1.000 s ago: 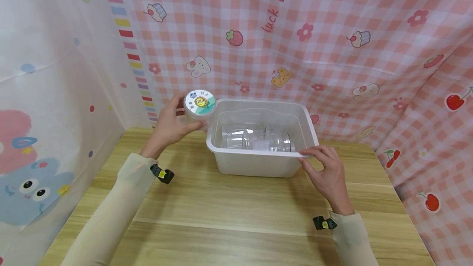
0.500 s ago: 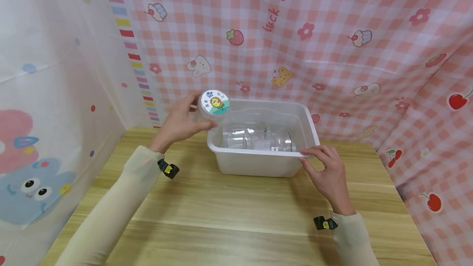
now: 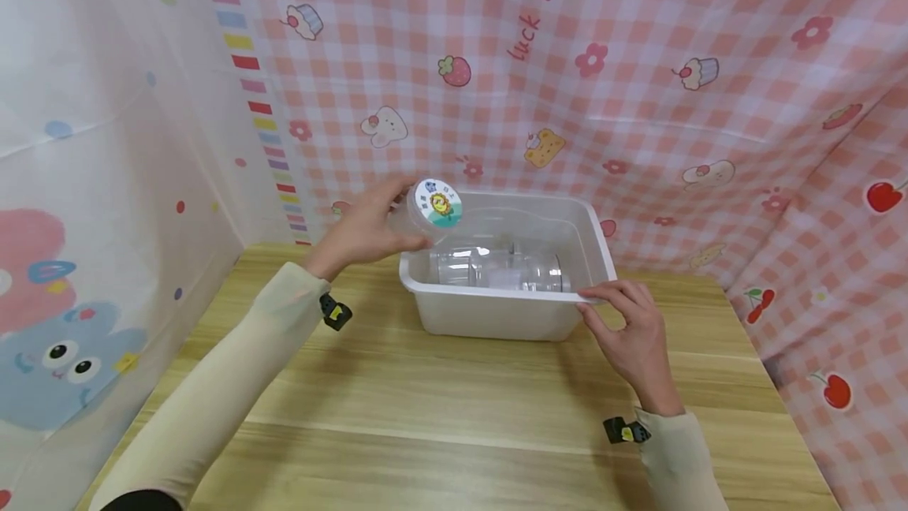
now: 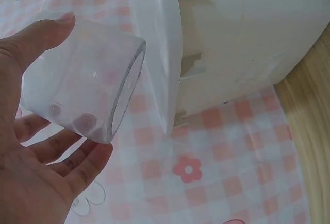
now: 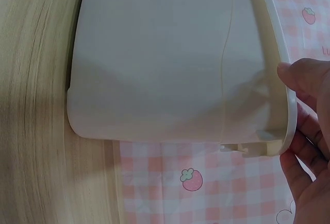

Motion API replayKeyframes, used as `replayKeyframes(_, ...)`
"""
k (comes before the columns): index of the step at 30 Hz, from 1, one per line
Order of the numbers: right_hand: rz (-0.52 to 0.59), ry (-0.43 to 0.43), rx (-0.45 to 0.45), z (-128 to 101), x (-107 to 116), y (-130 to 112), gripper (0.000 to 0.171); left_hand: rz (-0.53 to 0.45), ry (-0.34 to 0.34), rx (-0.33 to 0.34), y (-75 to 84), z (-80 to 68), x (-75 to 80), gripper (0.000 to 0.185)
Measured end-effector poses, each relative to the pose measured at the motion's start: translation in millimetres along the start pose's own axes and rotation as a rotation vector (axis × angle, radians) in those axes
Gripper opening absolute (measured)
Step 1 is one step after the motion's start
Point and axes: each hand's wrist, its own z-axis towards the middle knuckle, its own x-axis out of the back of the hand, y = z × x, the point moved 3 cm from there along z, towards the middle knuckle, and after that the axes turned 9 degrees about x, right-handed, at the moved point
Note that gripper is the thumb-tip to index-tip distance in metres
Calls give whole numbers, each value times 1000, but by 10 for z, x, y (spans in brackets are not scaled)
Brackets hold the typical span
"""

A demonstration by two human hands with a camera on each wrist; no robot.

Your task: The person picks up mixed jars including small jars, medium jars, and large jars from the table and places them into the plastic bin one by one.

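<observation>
In my left hand (image 3: 372, 223) is a clear plastic jar (image 4: 85, 74), gripped round its side with the thumb on one side and the fingers on the other. Its white lid (image 3: 440, 203) carries a sunflower sticker and tilts to the right, over the left end of a white plastic bin (image 3: 489, 314). Several clear jars (image 3: 489, 268) lie on their sides inside that bin. At the bin's near right corner, my right hand (image 3: 631, 333) pinches the rim (image 5: 283, 44) between thumb and fingers. The bin's floor is largely hidden by the jars and the front wall.
Under the bin is a wooden table (image 3: 426, 416). A pink checked cloth (image 3: 496, 109) hangs close behind it, and a white patterned cloth (image 3: 128, 140) hangs on the left. Each wrist wears a black strap.
My left hand has carried the jar to the right, from beside the bin to over its left end, and the lid has tipped further right. The right hand stays at the rim.
</observation>
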Motion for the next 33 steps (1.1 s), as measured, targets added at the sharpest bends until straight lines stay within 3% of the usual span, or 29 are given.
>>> replayKeyframes(8, 4, 6, 10, 0, 0, 7, 23, 20, -20, 1, 20, 58, -50, 96)
replayKeyframes(13, 3, 8, 8, -3, -1, 13, 23, 33, -49, 37, -23, 66, -68, 97)
replayKeyframes(23, 4, 20, 12, 0, 12, 7, 22, 23, -31, 81, -101, 15, -20, 92)
replayKeyframes(33, 2, 9, 13, 11, 12, 4, 22, 0, 78, 116, -224, -106, 42, 93)
